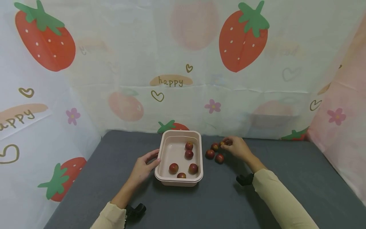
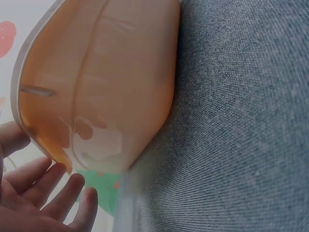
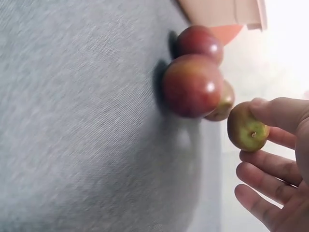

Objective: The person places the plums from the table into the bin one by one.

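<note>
Right wrist view, frame right: right hand (image 3: pixel 301 159) pinched a fruit (image 3: pixel 246 129); slackening risked its rolling off. Left hand (image 1: pixel 143 167), fingers loose, touched the tub (image 1: pixel 180 183).

Head view looks forward and down over the bench (image 1: pixel 217 203); wrist views sit way closer, tipped sideways, left facing the box (image 2: pixel 125 67), right the fruit (image 3: pixel 192 86). All three catch the box.

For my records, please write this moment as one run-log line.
left hand: touches container rim; right hand: pinches fruit; inside: five fruits; table: three fruits
</note>
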`<action>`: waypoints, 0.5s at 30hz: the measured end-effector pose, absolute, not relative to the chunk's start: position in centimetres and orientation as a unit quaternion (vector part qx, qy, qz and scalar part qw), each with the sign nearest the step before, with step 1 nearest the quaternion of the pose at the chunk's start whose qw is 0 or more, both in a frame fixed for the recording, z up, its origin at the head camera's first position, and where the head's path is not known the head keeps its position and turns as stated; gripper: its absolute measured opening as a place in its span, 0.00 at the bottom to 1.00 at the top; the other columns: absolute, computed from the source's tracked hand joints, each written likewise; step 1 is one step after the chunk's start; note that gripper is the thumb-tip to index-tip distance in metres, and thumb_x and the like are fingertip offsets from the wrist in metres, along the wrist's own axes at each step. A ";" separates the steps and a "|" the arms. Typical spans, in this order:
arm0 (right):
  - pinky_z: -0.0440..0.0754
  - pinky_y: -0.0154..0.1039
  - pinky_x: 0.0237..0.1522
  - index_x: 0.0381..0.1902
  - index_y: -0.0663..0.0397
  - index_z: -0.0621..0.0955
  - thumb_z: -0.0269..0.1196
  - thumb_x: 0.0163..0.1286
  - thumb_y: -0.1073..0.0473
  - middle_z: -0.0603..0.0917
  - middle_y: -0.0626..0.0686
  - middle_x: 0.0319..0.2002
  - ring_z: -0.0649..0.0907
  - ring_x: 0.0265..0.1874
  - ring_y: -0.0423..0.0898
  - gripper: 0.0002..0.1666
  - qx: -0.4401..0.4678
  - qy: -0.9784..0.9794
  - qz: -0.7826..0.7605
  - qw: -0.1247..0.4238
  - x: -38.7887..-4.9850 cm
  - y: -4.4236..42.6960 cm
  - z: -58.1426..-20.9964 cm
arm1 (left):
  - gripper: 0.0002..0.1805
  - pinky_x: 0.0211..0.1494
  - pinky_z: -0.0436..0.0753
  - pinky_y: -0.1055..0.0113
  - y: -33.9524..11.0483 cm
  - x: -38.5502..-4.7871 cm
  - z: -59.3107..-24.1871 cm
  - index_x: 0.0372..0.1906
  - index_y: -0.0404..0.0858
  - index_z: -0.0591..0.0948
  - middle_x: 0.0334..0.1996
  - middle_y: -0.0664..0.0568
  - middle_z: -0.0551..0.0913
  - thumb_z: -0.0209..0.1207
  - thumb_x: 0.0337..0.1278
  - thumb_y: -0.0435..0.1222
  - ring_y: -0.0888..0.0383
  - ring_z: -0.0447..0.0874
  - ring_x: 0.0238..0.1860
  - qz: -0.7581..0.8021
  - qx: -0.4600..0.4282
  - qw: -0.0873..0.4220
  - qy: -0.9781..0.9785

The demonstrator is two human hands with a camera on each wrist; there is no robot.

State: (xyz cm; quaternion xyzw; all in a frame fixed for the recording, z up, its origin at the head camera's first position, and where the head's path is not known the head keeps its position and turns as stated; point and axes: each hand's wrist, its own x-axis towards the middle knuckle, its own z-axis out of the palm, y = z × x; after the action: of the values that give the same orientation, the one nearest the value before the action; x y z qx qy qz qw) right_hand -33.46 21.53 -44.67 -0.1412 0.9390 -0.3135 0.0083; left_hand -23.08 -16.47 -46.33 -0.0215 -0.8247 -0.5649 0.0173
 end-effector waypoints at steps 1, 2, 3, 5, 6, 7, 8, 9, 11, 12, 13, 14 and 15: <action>0.82 0.52 0.46 0.54 0.61 0.80 0.63 0.68 0.53 0.84 0.62 0.50 0.83 0.50 0.58 0.21 -0.143 0.938 -0.316 0.010 -33.5 21.4 -44.5 | 0.25 0.69 0.69 0.44 -16.4 -23.1 -46.3 0.67 0.38 0.72 0.63 0.40 0.77 0.58 0.66 0.38 0.43 0.69 0.69 -0.566 -0.021 0.017 -0.824; 0.82 0.52 0.46 0.54 0.61 0.80 0.63 0.68 0.53 0.84 0.62 0.50 0.83 0.50 0.58 0.22 -0.146 0.938 -0.316 0.010 -33.5 21.3 -44.3 | 0.25 0.69 0.69 0.44 -16.4 -23.1 -46.3 0.67 0.38 0.72 0.63 0.40 0.76 0.58 0.66 0.38 0.43 0.69 0.69 -0.567 -0.021 0.016 -0.823; 0.82 0.52 0.46 0.55 0.61 0.80 0.63 0.69 0.53 0.84 0.63 0.51 0.83 0.50 0.58 0.22 -0.151 0.937 -0.315 0.008 -33.6 21.1 -44.1 | 0.25 0.69 0.69 0.44 -16.4 -23.0 -46.3 0.67 0.38 0.72 0.63 0.39 0.76 0.58 0.66 0.38 0.43 0.69 0.69 -0.568 -0.020 0.016 -0.823; 0.82 0.52 0.46 0.54 0.61 0.80 0.63 0.69 0.53 0.84 0.63 0.50 0.83 0.49 0.58 0.21 -0.161 0.937 -0.309 0.002 -33.8 20.7 -43.5 | 0.25 0.69 0.69 0.44 -16.4 -23.0 -46.3 0.66 0.38 0.72 0.63 0.39 0.76 0.58 0.66 0.38 0.43 0.69 0.69 -0.568 -0.020 0.017 -0.823; 0.82 0.52 0.46 0.54 0.61 0.80 0.63 0.68 0.54 0.84 0.63 0.49 0.83 0.49 0.58 0.21 -0.167 0.937 -0.305 -0.002 -33.8 20.5 -43.1 | 0.25 0.69 0.70 0.44 -16.4 -23.0 -46.3 0.66 0.38 0.73 0.63 0.39 0.77 0.59 0.66 0.38 0.43 0.70 0.69 -0.569 -0.020 0.018 -0.822; 0.82 0.52 0.47 0.54 0.61 0.80 0.64 0.68 0.54 0.85 0.62 0.48 0.83 0.48 0.58 0.21 -0.171 0.938 -0.303 -0.007 -33.9 20.2 -42.9 | 0.25 0.68 0.70 0.44 -16.4 -23.0 -46.3 0.66 0.38 0.73 0.63 0.39 0.77 0.59 0.66 0.38 0.43 0.70 0.69 -0.568 -0.020 0.019 -0.822; 0.82 0.52 0.47 0.53 0.60 0.80 0.64 0.68 0.54 0.85 0.62 0.48 0.84 0.48 0.57 0.21 -0.173 0.938 -0.301 -0.009 -33.9 20.0 -42.6 | 0.25 0.68 0.70 0.44 -16.4 -23.0 -46.3 0.66 0.38 0.73 0.63 0.39 0.77 0.59 0.66 0.38 0.43 0.70 0.69 -0.567 -0.021 0.020 -0.823; 0.82 0.52 0.47 0.53 0.60 0.81 0.64 0.68 0.53 0.85 0.61 0.48 0.84 0.48 0.57 0.21 -0.175 0.938 -0.300 -0.010 -33.9 19.7 -42.2 | 0.25 0.68 0.70 0.44 -16.4 -23.1 -46.4 0.66 0.38 0.73 0.63 0.39 0.77 0.59 0.66 0.38 0.43 0.70 0.69 -0.566 -0.022 0.021 -0.824; 0.82 0.52 0.48 0.53 0.60 0.81 0.64 0.68 0.53 0.86 0.60 0.47 0.84 0.47 0.56 0.21 -0.179 0.938 -0.296 -0.012 -33.8 19.2 -41.7 | 0.26 0.68 0.70 0.44 -16.5 -23.1 -46.3 0.66 0.38 0.73 0.63 0.39 0.77 0.59 0.66 0.38 0.43 0.70 0.68 -0.565 -0.022 0.021 -0.825; 0.82 0.52 0.49 0.53 0.59 0.81 0.64 0.67 0.52 0.86 0.60 0.47 0.84 0.47 0.56 0.21 -0.178 0.938 -0.297 -0.011 -33.8 18.9 -41.5 | 0.26 0.68 0.70 0.44 -16.5 -23.0 -46.4 0.66 0.38 0.73 0.63 0.39 0.77 0.59 0.66 0.38 0.43 0.70 0.68 -0.565 -0.023 0.021 -0.824; 0.81 0.52 0.49 0.53 0.59 0.81 0.64 0.67 0.52 0.86 0.60 0.47 0.84 0.47 0.56 0.21 -0.179 0.938 -0.296 -0.011 -33.9 18.6 -41.3 | 0.26 0.68 0.71 0.44 -16.5 -23.0 -46.4 0.66 0.38 0.73 0.63 0.39 0.77 0.59 0.65 0.38 0.43 0.70 0.68 -0.564 -0.023 0.021 -0.825; 0.81 0.52 0.49 0.53 0.59 0.81 0.65 0.67 0.52 0.86 0.60 0.47 0.84 0.47 0.55 0.21 -0.180 0.938 -0.296 -0.010 -33.8 18.3 -41.0 | 0.26 0.68 0.70 0.44 -16.5 -23.0 -46.3 0.66 0.38 0.73 0.63 0.39 0.77 0.59 0.65 0.39 0.43 0.70 0.68 -0.564 -0.023 0.020 -0.825; 0.81 0.52 0.49 0.53 0.59 0.81 0.65 0.67 0.51 0.86 0.60 0.47 0.84 0.47 0.55 0.22 -0.182 0.938 -0.295 -0.011 -33.9 18.0 -40.8 | 0.26 0.68 0.70 0.44 -16.5 -23.0 -46.3 0.66 0.38 0.73 0.63 0.39 0.77 0.59 0.65 0.39 0.43 0.70 0.68 -0.564 -0.022 0.019 -0.826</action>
State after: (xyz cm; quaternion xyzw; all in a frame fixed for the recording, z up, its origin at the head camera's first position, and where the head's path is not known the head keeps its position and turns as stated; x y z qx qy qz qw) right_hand -33.87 18.05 -40.84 -0.1822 0.9378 -0.2951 -0.0109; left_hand -22.98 -16.46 -46.35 -0.0222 -0.8256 -0.5636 0.0188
